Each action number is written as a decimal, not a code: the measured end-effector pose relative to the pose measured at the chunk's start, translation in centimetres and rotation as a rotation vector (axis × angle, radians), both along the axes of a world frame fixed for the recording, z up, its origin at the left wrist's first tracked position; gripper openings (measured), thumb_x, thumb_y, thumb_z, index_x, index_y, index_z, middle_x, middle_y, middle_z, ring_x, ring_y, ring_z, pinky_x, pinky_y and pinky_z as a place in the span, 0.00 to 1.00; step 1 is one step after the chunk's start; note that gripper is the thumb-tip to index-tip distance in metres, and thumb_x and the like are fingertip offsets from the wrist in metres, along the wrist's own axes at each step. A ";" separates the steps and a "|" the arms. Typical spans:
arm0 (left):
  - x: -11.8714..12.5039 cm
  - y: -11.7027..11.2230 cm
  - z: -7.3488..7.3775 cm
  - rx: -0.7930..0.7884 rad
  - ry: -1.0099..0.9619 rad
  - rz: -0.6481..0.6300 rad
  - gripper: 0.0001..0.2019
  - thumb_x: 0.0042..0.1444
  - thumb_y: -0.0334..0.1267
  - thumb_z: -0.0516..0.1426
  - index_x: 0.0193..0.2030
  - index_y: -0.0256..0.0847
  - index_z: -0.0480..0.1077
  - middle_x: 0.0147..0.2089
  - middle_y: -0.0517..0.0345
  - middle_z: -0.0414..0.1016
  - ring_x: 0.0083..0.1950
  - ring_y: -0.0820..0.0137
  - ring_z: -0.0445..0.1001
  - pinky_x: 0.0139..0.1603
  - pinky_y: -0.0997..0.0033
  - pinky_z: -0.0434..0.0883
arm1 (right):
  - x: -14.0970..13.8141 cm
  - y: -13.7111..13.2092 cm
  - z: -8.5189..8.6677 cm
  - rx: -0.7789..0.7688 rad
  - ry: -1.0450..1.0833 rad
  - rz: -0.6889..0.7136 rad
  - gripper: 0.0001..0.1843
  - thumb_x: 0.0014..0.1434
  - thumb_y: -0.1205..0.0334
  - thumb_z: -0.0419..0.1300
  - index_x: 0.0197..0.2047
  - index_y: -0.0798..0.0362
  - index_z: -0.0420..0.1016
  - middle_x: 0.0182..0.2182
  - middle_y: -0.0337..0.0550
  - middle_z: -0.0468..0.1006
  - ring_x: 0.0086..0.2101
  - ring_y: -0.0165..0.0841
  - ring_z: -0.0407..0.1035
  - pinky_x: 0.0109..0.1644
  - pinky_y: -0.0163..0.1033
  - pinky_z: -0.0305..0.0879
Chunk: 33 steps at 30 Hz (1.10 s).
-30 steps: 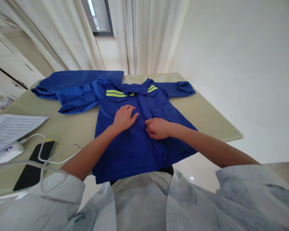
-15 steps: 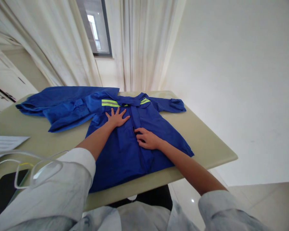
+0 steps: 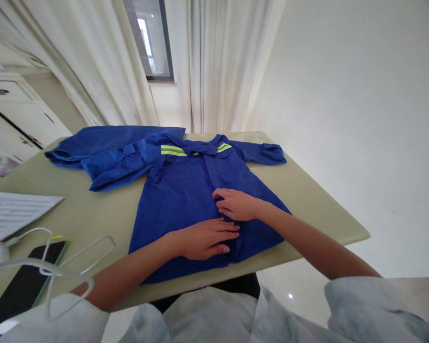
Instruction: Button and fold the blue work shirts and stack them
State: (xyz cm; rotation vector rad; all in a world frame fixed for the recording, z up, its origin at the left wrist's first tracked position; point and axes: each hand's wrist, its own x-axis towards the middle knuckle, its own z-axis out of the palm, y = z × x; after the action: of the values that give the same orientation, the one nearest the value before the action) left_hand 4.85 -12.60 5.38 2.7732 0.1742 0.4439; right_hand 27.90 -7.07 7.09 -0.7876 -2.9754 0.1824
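The jacket (image 3: 186,195) lies front up across the centre of the frame, its collar away from the wearer of the camera and one sleeve spread to each side. Yellow-green bands (image 3: 174,150) cross its chest. At the lower centre, the left hand (image 3: 203,238) rests open and flat on it, fingers stretched over the front opening. Just above, the right hand (image 3: 236,204) touches the front edge with bent fingers; whether they pinch the cloth, I cannot tell. Folded blue cloth (image 3: 121,136) lies beside the jacket at the upper left, partly under its sleeve. All this is on the table (image 3: 318,209). At the lower left are a phone (image 3: 23,286), a white cable (image 3: 113,245) and printed paper (image 3: 21,212). Curtains (image 3: 229,66) hang at the top, beside a window (image 3: 152,38).
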 end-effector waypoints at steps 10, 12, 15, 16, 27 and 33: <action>-0.1 0.9 -3.9 0.049 0.076 0.091 0.31 0.75 0.51 0.49 0.79 0.40 0.56 0.78 0.45 0.61 0.80 0.60 0.56 0.81 0.48 0.51 | -1.6 -1.0 0.8 0.132 -0.372 -0.062 0.10 0.71 0.62 0.58 0.47 0.55 0.79 0.44 0.52 0.78 0.45 0.41 0.72 0.49 0.44 0.61; -0.1 0.5 -3.8 0.040 0.088 0.100 0.30 0.76 0.50 0.47 0.79 0.39 0.56 0.79 0.45 0.57 0.81 0.60 0.54 0.81 0.47 0.51 | -1.9 -0.2 1.3 0.154 -0.401 -0.063 0.09 0.69 0.63 0.59 0.47 0.56 0.79 0.43 0.53 0.79 0.46 0.42 0.72 0.50 0.45 0.60; 0.0 0.3 -3.5 0.042 0.109 0.090 0.30 0.76 0.49 0.45 0.79 0.39 0.55 0.81 0.45 0.52 0.81 0.59 0.53 0.80 0.45 0.52 | -2.5 1.8 2.5 0.167 -0.439 -0.101 0.11 0.72 0.63 0.56 0.48 0.56 0.80 0.44 0.53 0.81 0.46 0.42 0.74 0.50 0.45 0.60; 0.0 0.3 -3.4 0.046 0.109 0.090 0.30 0.76 0.49 0.45 0.79 0.39 0.54 0.81 0.45 0.52 0.81 0.59 0.53 0.80 0.44 0.52 | -2.8 2.6 2.8 0.152 -0.462 -0.110 0.12 0.73 0.62 0.55 0.48 0.56 0.80 0.44 0.53 0.81 0.47 0.42 0.74 0.50 0.45 0.59; 0.3 0.5 -4.5 0.015 0.024 0.139 0.36 0.74 0.55 0.48 0.81 0.38 0.50 0.82 0.42 0.49 0.82 0.57 0.50 0.81 0.49 0.51 | -2.2 2.5 2.5 0.100 -0.530 -0.108 0.14 0.74 0.61 0.53 0.48 0.56 0.80 0.44 0.53 0.81 0.44 0.40 0.75 0.48 0.43 0.59; 0.6 -0.6 -4.0 -0.076 0.082 0.112 0.38 0.74 0.59 0.45 0.80 0.35 0.52 0.82 0.40 0.46 0.83 0.55 0.47 0.82 0.50 0.47 | -1.4 1.0 2.1 0.210 -0.534 -0.042 0.10 0.70 0.65 0.56 0.48 0.56 0.79 0.44 0.54 0.81 0.43 0.41 0.74 0.48 0.44 0.56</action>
State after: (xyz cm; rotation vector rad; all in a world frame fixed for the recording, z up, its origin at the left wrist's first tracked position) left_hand 5.46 -13.16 1.36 2.7179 0.3595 0.3440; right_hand 26.50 -6.05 9.22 -1.0016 -3.3729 -0.4022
